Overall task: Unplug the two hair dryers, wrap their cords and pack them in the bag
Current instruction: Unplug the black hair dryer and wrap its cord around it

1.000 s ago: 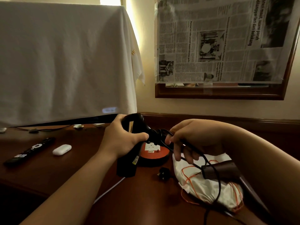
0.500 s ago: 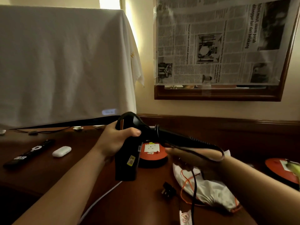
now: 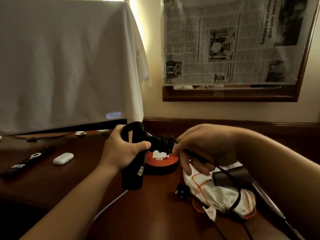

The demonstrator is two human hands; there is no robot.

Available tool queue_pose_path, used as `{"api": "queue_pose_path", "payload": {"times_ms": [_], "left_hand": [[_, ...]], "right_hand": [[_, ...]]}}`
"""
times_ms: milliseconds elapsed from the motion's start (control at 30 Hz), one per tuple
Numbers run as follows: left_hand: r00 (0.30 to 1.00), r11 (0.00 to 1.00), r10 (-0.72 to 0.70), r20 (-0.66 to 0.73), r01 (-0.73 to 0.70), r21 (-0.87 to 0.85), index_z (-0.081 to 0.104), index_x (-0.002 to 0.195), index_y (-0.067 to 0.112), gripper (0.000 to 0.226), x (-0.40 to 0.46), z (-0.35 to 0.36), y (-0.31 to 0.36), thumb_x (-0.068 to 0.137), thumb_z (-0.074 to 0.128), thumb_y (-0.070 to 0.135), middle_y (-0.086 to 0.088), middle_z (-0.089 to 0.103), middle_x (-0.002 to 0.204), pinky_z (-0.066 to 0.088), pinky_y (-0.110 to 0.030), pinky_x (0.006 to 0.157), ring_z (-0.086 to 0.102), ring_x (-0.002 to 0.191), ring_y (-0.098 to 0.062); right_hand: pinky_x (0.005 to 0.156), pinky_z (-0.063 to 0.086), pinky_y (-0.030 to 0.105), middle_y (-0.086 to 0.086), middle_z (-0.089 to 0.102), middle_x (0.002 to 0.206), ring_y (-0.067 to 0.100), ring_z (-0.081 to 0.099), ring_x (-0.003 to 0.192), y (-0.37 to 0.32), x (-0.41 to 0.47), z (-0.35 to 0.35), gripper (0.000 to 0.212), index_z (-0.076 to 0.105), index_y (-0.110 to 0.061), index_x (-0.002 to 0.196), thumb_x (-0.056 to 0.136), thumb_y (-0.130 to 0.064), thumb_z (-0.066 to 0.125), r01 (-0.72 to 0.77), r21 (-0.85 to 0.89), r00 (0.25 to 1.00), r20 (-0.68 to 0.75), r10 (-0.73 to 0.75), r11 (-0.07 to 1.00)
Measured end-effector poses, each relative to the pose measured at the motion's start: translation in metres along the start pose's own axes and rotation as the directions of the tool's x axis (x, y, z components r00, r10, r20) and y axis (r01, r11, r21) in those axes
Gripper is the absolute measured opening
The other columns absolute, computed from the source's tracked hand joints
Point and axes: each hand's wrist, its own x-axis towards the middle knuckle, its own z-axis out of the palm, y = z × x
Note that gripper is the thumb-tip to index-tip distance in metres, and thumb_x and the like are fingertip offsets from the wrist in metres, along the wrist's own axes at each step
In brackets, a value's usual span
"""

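Nearest, the white drawstring bag [image 3: 223, 196] lies on the worktop [image 3: 152, 213] with a dark second hair dryer [image 3: 232, 175] across it, its far end hidden by the right forearm. Above, the right hand [image 3: 204, 146] pinches the black cord [image 3: 195, 154]. Farther left, the left hand [image 3: 124, 151] keeps a curled grip on the black hair dryer [image 3: 133, 160], upright.

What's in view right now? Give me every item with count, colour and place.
Hair dryer: 1, black, held above the desk centre.
Cord: 1, black, running from the dryer over the bag.
Plug: 1, black, on the desk left of the bag.
Bag: 1, white with orange string, desk right.
Socket reel: 1, orange and black, behind the dryer.
Remote: 1, black, desk left.
Earbud case: 1, white, beside the remote.
White cloth: 1, draped over a screen.
Newspaper: 1, covering the framed mirror.
Left hand: grips the dryer.
Right hand: pinches the cord.
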Motion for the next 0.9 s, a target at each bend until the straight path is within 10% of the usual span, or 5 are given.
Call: {"api": "queue_pose_path", "payload": {"times_ms": [167, 333, 433, 567, 900], "left_hand": [[0.997, 0.961, -0.06, 0.039, 0.068, -0.268, 0.074, 0.1, 0.001, 0.072, 0.003, -0.005, 0.012, 0.045, 0.09, 0.044, -0.018, 0.078, 0.092, 0.063, -0.061, 0.084, 0.078, 0.085, -0.037], [0.961, 0.945, 0.004, 0.276, 0.086, -0.315, 0.074, 0.112, 0.005, 0.071, -0.006, -0.014, 0.025, 0.05, 0.086, 0.038, -0.015, 0.079, 0.092, 0.063, -0.034, 0.065, 0.078, 0.082, -0.032], [0.928, 0.961, 0.042, 0.369, 0.063, -0.268, 0.072, 0.115, 0.006, 0.069, -0.011, -0.019, 0.028, 0.053, 0.084, 0.035, -0.021, 0.078, 0.099, 0.063, -0.038, 0.071, 0.078, 0.086, -0.035], [0.913, 0.986, 0.13, 0.386, -0.079, -0.145, 0.074, 0.108, 0.018, 0.056, -0.013, -0.022, 0.031, 0.054, 0.09, 0.018, -0.012, 0.08, 0.097, 0.063, -0.026, 0.067, 0.08, 0.085, -0.026], [0.992, 0.993, 0.109, -0.055, -0.111, -0.035, 0.069, 0.113, 0.018, 0.079, 0.001, -0.006, 0.016, 0.044, 0.093, 0.05, -0.001, 0.078, 0.099, 0.061, -0.042, 0.079, 0.076, 0.089, -0.021]], "right_hand": [[0.043, 0.04, 0.024, 0.009, 0.068, 0.069, 0.016, 0.053, 0.043, 0.036, 0.016, 0.027, 0.02, 0.062, -0.008, 0.101, 0.107, -0.021, 0.048, -0.063, -0.12, 0.996, 0.049, 0.069, 0.991], [0.053, 0.042, 0.026, 0.016, 0.057, 0.075, 0.02, 0.054, 0.059, 0.06, 0.036, 0.023, 0.027, 0.06, -0.005, 0.099, 0.11, -0.027, 0.049, -0.085, -0.109, 0.987, -0.149, 0.068, 0.99], [0.073, 0.053, 0.038, 0.018, 0.067, 0.08, 0.003, 0.064, 0.089, 0.072, 0.041, 0.018, 0.019, 0.077, -0.012, 0.09, 0.101, -0.006, 0.063, -0.464, -0.119, 0.884, -0.133, 0.449, 0.878], [0.055, 0.03, 0.034, 0.001, 0.046, 0.057, 0.015, 0.038, 0.05, 0.043, 0.033, -0.016, 0.034, 0.061, -0.022, 0.052, 0.085, -0.019, 0.067, -0.158, -0.336, 0.942, -0.332, 0.04, 0.928], [0.037, 0.037, 0.022, 0.013, 0.061, 0.061, 0.017, 0.051, 0.037, 0.002, -0.003, -0.006, 0.023, 0.061, 0.002, 0.098, 0.107, -0.013, 0.047, 0.009, -0.087, 0.979, -0.201, -0.026, 0.996]]}}
